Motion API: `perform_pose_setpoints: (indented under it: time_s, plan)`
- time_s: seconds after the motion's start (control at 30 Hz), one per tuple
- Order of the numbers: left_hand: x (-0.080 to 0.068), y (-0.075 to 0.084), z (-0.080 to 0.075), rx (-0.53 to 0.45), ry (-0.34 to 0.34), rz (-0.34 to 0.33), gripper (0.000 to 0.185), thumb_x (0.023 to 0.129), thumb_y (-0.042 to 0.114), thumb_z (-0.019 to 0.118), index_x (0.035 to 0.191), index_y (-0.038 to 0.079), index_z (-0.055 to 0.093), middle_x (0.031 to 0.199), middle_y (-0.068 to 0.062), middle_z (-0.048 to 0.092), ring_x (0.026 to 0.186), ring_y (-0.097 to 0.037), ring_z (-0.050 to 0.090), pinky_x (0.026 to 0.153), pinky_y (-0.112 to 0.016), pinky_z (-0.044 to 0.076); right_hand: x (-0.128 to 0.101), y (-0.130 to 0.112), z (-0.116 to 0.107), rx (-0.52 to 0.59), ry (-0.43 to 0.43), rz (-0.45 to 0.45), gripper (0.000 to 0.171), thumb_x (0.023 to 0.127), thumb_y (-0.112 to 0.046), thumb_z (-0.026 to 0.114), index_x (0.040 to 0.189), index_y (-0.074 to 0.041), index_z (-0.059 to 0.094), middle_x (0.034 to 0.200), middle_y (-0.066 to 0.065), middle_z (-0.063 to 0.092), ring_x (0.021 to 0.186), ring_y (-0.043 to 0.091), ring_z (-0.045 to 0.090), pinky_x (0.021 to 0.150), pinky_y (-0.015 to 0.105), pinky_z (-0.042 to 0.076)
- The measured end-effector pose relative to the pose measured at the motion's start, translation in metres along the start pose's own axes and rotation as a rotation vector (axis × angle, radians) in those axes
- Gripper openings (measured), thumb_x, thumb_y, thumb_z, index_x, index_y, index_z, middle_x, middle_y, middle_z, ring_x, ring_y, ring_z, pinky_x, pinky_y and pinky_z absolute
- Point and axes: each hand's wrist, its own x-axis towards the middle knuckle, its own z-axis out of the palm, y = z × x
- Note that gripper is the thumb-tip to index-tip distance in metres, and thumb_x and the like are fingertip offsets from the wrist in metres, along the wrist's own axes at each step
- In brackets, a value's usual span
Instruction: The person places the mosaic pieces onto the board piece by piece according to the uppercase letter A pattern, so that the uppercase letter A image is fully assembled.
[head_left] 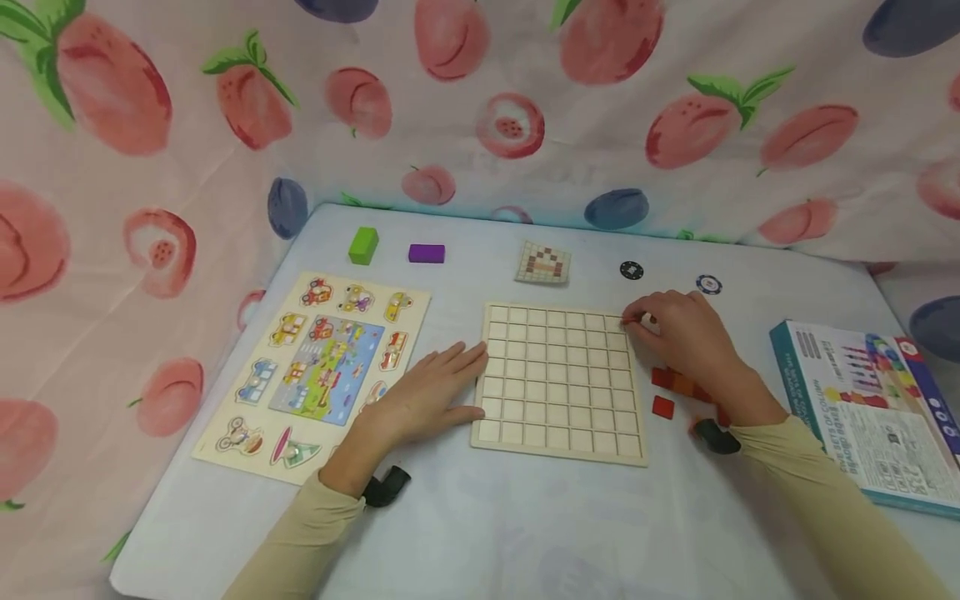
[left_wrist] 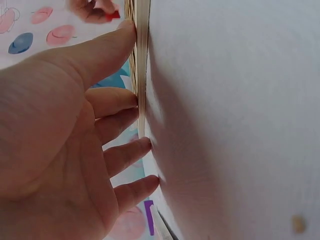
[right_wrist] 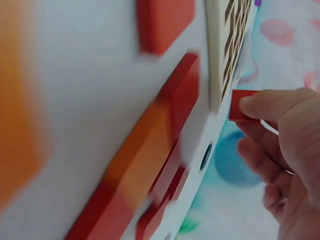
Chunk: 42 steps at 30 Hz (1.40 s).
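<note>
A wooden grid board of empty square cells lies in the middle of the table. My left hand lies flat with straight fingers pressed against the board's left edge. My right hand is at the board's far right corner and pinches a small red square tile just off the board's edge. More red and orange tiles lie on the table under my right wrist, seen close and blurred as red and orange tiles in the right wrist view.
A vehicle peg puzzle lies to the left. A green block, a purple block, a pattern card and two poker chips sit along the far side. A game box is at the right edge. Fruit-print cloth surrounds the table.
</note>
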Motion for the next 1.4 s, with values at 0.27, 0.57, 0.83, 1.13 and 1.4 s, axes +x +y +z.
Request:
perform_pose_setpoints:
  time_s: [0.27,0.57,0.83,1.13,1.4]
  plan:
    - [0.002,-0.001,0.002,0.008,-0.002,0.000,0.081,0.105,0.041,0.068,0.169,0.009,0.031,0.180,-0.006,0.023,0.168,-0.035,0.019,0.137,-0.055,0.021,0.033,-0.046,0.018,-0.008,0.066,-0.201,0.013,0.098,-0.023,0.078,0.109,-0.016,0.082,0.112,0.007,0.079,0.108,0.030,0.072,0.095,0.054,0.052]
    - [0.005,0.003,0.004,0.026,-0.019,-0.011,0.081,0.105,0.045,0.066,0.169,0.011,0.030,0.180,-0.002,0.021,0.169,-0.033,0.017,0.138,-0.053,0.019,0.042,-0.058,0.025,-0.015,-0.029,-0.218,0.020,0.095,-0.027,0.082,0.113,-0.019,0.084,0.112,0.004,0.080,0.103,0.024,0.072,0.090,0.045,0.050]
    - [0.004,0.005,0.001,0.044,-0.021,-0.012,0.081,0.105,0.044,0.066,0.169,0.011,0.030,0.180,-0.003,0.022,0.169,-0.033,0.018,0.138,-0.053,0.019,0.042,-0.055,0.028,-0.022,-0.067,-0.241,0.026,0.097,-0.025,0.079,0.122,-0.019,0.082,0.121,0.007,0.079,0.114,0.027,0.071,0.091,0.048,0.051]
    - [0.004,0.005,0.001,0.050,-0.021,-0.015,0.081,0.105,0.045,0.066,0.169,0.011,0.030,0.180,-0.003,0.022,0.169,-0.032,0.018,0.138,-0.053,0.019,0.045,-0.053,0.028,0.010,-0.083,-0.211,0.027,0.098,-0.022,0.078,0.125,-0.019,0.081,0.123,0.008,0.078,0.118,0.030,0.070,0.101,0.055,0.055]
    - [0.002,0.001,0.002,0.049,-0.014,-0.018,0.080,0.105,0.044,0.066,0.169,0.011,0.031,0.180,-0.003,0.023,0.169,-0.032,0.018,0.138,-0.053,0.020,0.040,-0.047,0.024,0.041,-0.125,-0.217,0.038,0.103,-0.026,0.072,0.141,-0.019,0.072,0.136,0.012,0.073,0.129,0.034,0.065,0.107,0.061,0.052]
